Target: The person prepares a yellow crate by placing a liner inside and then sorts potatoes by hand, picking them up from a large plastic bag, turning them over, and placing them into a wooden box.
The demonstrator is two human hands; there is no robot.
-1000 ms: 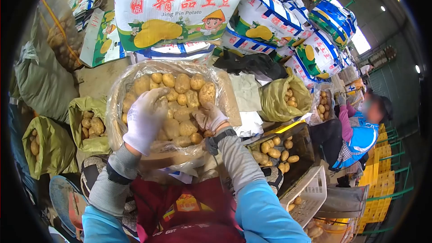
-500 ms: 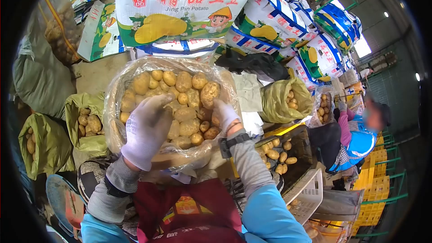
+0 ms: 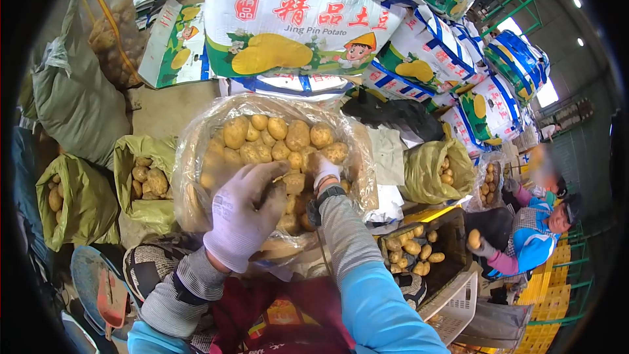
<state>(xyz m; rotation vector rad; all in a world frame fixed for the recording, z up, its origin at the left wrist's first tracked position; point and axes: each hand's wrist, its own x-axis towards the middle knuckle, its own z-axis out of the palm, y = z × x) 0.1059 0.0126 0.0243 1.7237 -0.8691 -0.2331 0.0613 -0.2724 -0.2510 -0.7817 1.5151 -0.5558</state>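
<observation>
Potatoes (image 3: pixel 297 135) fill a round tub lined with clear plastic (image 3: pixel 196 137) right in front of me. My left hand (image 3: pixel 246 213), in a pale glove with a soiled palm side, hovers over the near left of the heap. Its thumb and fingers are apart and curved, with a potato just past the fingertips. My right hand (image 3: pixel 325 172), gloved too, reaches down into the potatoes at the tub's right side. Its fingertips are hidden among them, so I cannot tell if they grip one. A large potato (image 3: pixel 336 152) lies beside its knuckles.
Green sacks of potatoes (image 3: pixel 78 203) stand left, another green sack (image 3: pixel 426 177) right. A dark crate of potatoes (image 3: pixel 452 239) sits near my right knee. Printed potato cartons (image 3: pixel 301 26) are stacked behind the tub. To the right, a co-worker (image 3: pixel 531 233) holds a potato.
My right hand has moved left and down from the large potato, in among the others. My left hand has drawn nearer to it. The view has shifted; the co-worker now holds up a potato.
</observation>
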